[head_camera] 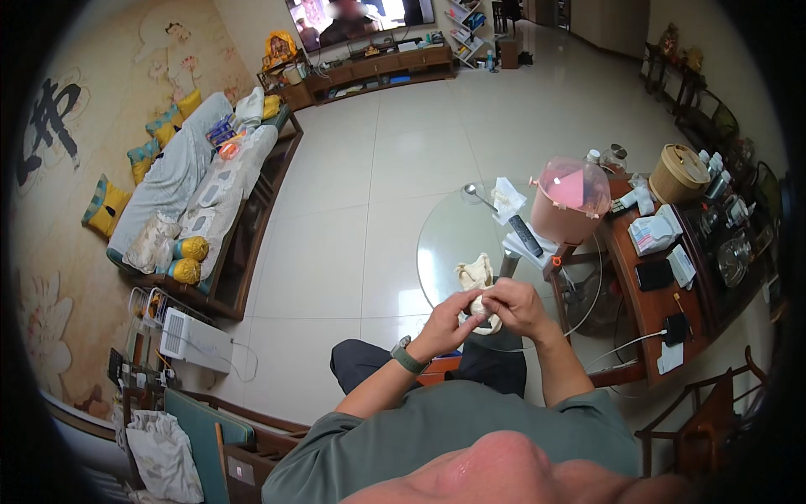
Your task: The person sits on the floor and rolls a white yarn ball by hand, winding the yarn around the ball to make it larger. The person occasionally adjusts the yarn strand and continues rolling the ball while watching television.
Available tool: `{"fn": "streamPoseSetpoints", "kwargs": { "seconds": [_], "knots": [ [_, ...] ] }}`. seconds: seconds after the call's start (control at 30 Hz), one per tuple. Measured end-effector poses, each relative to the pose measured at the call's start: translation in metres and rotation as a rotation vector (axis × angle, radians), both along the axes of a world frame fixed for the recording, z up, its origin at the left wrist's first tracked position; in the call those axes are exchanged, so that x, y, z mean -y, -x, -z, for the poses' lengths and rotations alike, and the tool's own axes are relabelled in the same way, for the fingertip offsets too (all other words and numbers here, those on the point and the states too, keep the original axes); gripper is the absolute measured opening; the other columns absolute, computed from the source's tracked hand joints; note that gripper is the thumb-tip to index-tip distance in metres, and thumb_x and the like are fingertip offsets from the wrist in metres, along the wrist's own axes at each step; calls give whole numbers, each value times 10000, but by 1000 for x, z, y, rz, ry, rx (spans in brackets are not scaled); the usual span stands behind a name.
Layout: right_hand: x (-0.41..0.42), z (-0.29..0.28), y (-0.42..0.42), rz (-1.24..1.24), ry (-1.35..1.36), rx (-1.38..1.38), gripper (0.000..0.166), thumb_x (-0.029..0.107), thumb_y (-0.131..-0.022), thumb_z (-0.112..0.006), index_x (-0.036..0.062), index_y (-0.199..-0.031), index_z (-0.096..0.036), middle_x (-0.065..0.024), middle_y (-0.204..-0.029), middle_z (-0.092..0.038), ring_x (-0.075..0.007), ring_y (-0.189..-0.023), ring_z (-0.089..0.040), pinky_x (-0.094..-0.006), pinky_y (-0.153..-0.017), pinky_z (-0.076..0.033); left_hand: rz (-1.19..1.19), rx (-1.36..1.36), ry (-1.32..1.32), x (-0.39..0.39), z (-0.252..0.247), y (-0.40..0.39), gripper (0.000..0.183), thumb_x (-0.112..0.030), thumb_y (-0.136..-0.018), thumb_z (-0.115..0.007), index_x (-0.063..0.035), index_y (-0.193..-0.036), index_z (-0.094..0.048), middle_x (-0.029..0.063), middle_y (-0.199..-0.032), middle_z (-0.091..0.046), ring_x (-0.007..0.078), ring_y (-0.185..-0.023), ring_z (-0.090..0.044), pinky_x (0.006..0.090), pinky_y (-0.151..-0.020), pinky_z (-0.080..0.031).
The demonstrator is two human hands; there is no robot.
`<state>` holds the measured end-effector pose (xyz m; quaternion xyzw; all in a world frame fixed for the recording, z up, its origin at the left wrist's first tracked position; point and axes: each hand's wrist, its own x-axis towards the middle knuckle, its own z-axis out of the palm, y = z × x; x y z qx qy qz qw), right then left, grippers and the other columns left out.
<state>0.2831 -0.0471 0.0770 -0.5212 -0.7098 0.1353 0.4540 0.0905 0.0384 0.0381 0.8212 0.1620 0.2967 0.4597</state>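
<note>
My left hand point(448, 320) and my right hand point(517, 307) meet over the near edge of a round glass tabletop point(444, 236). Between their fingers they grip a small, pale, rounded object point(478, 307); the fingers partly hide it, and its exact kind cannot be told. Just beyond lies a crumpled cream cloth point(475, 272), seemingly a small cloth bag. More pale material point(494, 326) shows below the fingers, and I cannot tell whether it joins the cloth. A green-strapped wristwatch point(408, 356) is on my left wrist.
On the glass lie a black remote control point(525, 234), a paper tissue point(507, 200) and a metal spoon point(482, 196). A pink lidded bucket point(570, 200) stands at the right. Farther right, a wooden desk point(630, 283) carries a phone point(653, 275) and a charger point(675, 329) with a white cable.
</note>
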Motion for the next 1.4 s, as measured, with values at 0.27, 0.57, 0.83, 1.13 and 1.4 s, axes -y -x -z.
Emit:
{"fn": "streamPoseSetpoints", "kwargs": {
  "seconds": [0.27, 0.57, 0.83, 1.13, 1.4],
  "knots": [
    [-12, 54, -4, 185, 154, -381, 154, 154, -936, -652, 11, -967, -697, -159, -863, -654, -312, -789, -640, -349, -739, -511, 244, 338, 726, 2, 7, -3, 463, -100, -1025, -590, 9, -1452, -447, 69, -1264, -617, 131, -1165, -587, 288, -996, -486],
    [8, -1, 4, 48, 128, -130, 101, 101, -919, -656, 8, -933, -693, -136, -842, -649, -294, -781, -644, -352, -706, -502, -102, 34, 66, -11, 6, -7, 444, -141, -919, -704, 24, -1313, -583, 160, -1126, -685, 213, -935, -705, 314, -816, -571],
    [-7, 52, -8, 53, 183, -40, 108, 136, -919, -654, 35, -939, -686, -133, -857, -645, -324, -815, -643, -387, -726, -511, -9, 352, 779, -12, 3, -15, 379, -84, -961, -667, 40, -1310, -587, 111, -1139, -705, 168, -1010, -682, 314, -892, -573],
    [-10, 26, -17, 103, 49, -89, 122, 145, -918, -664, 26, -917, -687, -143, -837, -638, -322, -779, -638, -382, -691, -504, 49, -63, 359, -8, 2, -10, 396, -117, -884, -745, 26, -1241, -652, 97, -1120, -718, 166, -982, -694, 303, -846, -595],
    [8, 23, -7, -38, 117, -32, 125, 157, -910, -678, 34, -928, -689, -139, -842, -640, -335, -785, -635, -399, -704, -509, -189, -17, 213, -22, -4, -14, 385, -151, -875, -766, 33, -1202, -680, 111, -1028, -736, 156, -928, -703, 311, -796, -616]
  ]
}}
